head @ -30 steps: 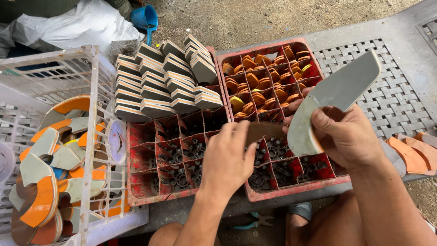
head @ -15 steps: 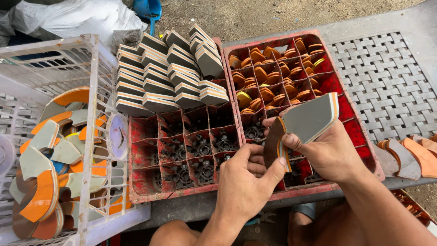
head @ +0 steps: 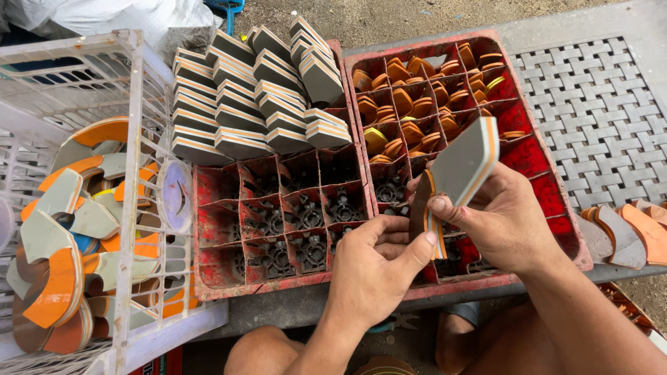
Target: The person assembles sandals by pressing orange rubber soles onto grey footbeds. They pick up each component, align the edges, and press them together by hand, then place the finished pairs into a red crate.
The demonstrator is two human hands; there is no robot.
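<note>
My right hand grips a flat grey piece with an orange and white layered edge, held tilted above the right red crate. My left hand pinches the piece's lower dark end with thumb and fingers, just in front of the right hand. Both hands hover over the seam between the two crates. Stacks of similar grey layered pieces fill the back of the left red crate. Small orange and brown cut-offs fill the back cells of the right crate.
A white wire basket at left holds curved grey and orange offcuts. A grey woven mat lies at right, with several orange and brown curved scraps at its edge. White sacking lies behind. My knees show below.
The right hand swung the grey piece down from high at the right toward the crates. The left hand came up and took hold of its lower end.
</note>
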